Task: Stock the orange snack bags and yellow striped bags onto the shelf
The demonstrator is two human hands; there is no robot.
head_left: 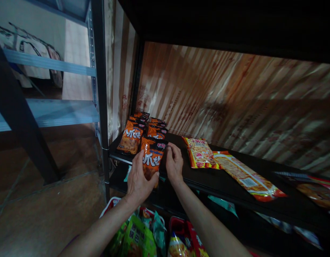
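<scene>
An orange and black snack bag [152, 157] stands tilted at the front edge of the black shelf [178, 171]. My left hand [140, 176] grips its lower left part, thumb across the front and fingers along the side. At its upper right edge, my right hand [174, 162] has its curled fingers against the bag's side; whether they pinch it is hard to see. Just behind stand more bags of the same kind in two rows, the left front bag [131, 137] and the right front bag [157, 131] showing most.
Right along the shelf lie a yellow and red noodle snack bag [202, 152], a long snack packet [247, 175] and a dark packet [314, 191]. Below are a white basket [111, 204] with a green snack bag [139, 237] and a red basket [178, 222]. A black post [100, 71] rises at left.
</scene>
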